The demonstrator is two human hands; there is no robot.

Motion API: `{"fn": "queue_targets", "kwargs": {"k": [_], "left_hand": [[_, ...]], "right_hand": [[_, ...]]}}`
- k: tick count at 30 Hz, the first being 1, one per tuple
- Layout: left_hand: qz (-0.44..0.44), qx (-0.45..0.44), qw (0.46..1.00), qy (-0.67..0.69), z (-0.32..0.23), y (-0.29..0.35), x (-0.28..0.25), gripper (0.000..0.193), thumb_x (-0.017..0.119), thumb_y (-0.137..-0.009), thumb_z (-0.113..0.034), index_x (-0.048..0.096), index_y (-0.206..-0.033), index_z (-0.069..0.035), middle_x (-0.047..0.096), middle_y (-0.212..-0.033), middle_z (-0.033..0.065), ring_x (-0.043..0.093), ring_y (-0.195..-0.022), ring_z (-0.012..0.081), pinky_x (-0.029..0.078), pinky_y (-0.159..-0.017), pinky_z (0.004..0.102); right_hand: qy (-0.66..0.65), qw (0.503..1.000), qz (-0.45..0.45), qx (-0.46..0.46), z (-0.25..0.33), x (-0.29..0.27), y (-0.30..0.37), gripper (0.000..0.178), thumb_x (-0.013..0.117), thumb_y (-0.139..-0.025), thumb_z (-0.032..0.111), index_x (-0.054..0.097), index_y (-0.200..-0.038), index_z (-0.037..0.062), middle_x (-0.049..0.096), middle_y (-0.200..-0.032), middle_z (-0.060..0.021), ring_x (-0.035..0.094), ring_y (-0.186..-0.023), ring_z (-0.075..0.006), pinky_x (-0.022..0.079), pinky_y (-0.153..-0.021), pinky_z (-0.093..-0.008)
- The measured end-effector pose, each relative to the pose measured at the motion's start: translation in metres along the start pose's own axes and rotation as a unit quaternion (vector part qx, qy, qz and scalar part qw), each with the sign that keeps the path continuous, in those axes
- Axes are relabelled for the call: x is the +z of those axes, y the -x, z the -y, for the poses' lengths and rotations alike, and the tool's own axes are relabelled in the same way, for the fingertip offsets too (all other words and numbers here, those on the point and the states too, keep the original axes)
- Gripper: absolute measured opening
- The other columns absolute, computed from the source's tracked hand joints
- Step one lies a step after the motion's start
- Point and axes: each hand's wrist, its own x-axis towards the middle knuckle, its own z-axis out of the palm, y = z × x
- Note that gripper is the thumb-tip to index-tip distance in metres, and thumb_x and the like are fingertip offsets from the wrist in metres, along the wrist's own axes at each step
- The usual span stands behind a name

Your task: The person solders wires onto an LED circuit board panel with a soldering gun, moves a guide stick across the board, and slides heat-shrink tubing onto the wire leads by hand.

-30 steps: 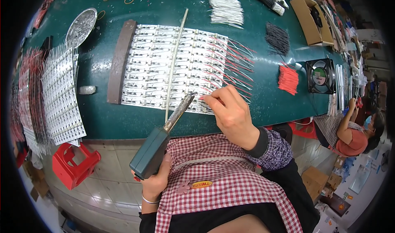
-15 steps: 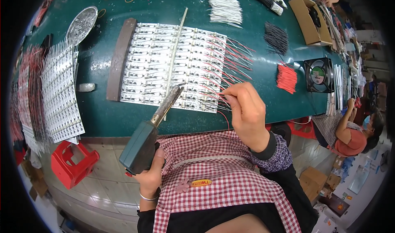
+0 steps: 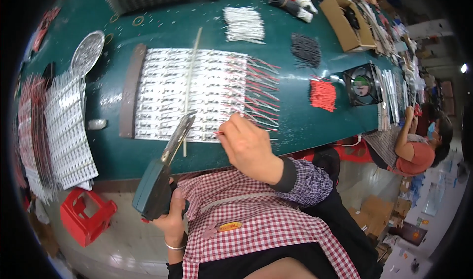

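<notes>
My left hand [image 3: 170, 225] is wrapped round the grip of a dark green soldering gun [image 3: 151, 189]. Its long metal tip slants up over the lower part of a white circuit board panel [image 3: 165, 94]. At the panel's lower right, my right hand [image 3: 250, 148] pinches a thin red wire [image 3: 217, 132], its end pointing left onto the panel. Rows of small components cover the panel. Red and pale wires [image 3: 263, 89] fan out past its right edge. A thin pale rod [image 3: 189, 84] lies across it, and a brown bar [image 3: 132, 93] borders its left edge.
Bundles of white [image 3: 244, 24], black [image 3: 306, 50] and red wires [image 3: 322, 95] lie right of the panel, near a black fan [image 3: 361, 85]. Finished-looking panels [image 3: 69, 131] and a metal dish [image 3: 87, 53] are at left. A red stool [image 3: 86, 215] stands below; a co-worker [image 3: 416, 151] sits at right.
The view has shifted, so the table's things sit further left and lower. My right hand has moved left over the panel's lower edge with the red wire. The soldering gun stays in my left hand.
</notes>
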Motion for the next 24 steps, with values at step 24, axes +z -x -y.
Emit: {"fn": "queue_targets", "kwargs": {"k": [24], "left_hand": [[-0.003, -0.058, 0.998, 0.014, -0.016, -0.007, 0.011, 0.033, 0.067, -0.083, 0.009, 0.062, -0.115, 0.006, 0.065, -0.094, 0.0080, 0.053, -0.061, 0.0077, 0.043, -0.051, 0.0224]], "right_hand": [[-0.025, 0.997, -0.072, 0.016, -0.083, -0.066, -0.037, 0.021, 0.059, -0.089, -0.003, 0.068, -0.107, 0.0011, 0.053, -0.088, -0.0113, 0.058, -0.076, -0.0263, 0.047, -0.067, -0.0340]]}}
